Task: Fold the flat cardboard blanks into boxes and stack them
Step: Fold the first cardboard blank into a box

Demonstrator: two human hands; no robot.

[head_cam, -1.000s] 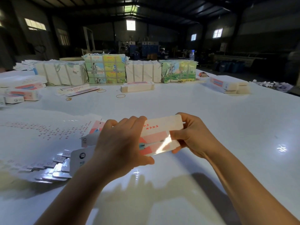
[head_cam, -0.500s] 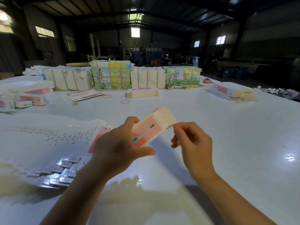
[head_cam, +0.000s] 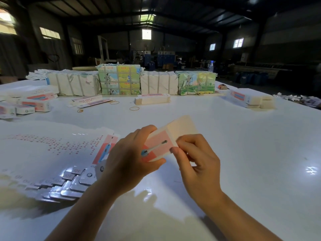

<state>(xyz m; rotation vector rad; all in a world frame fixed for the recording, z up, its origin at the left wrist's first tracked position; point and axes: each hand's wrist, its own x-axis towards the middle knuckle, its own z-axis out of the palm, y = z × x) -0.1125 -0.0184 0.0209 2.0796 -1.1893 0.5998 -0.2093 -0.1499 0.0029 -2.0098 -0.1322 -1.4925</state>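
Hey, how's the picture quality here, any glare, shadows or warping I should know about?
Head view: bright glare spots on the glossy white table, overexposed flat blanks at left, dark hall behind; arm shadows fall toward the camera; wide-angle bending at the edges; the box held by left hand and right hand stays fairly sharp.

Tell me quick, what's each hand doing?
Left hand: grips the box.
Right hand: fingers pinch the box's near edge.
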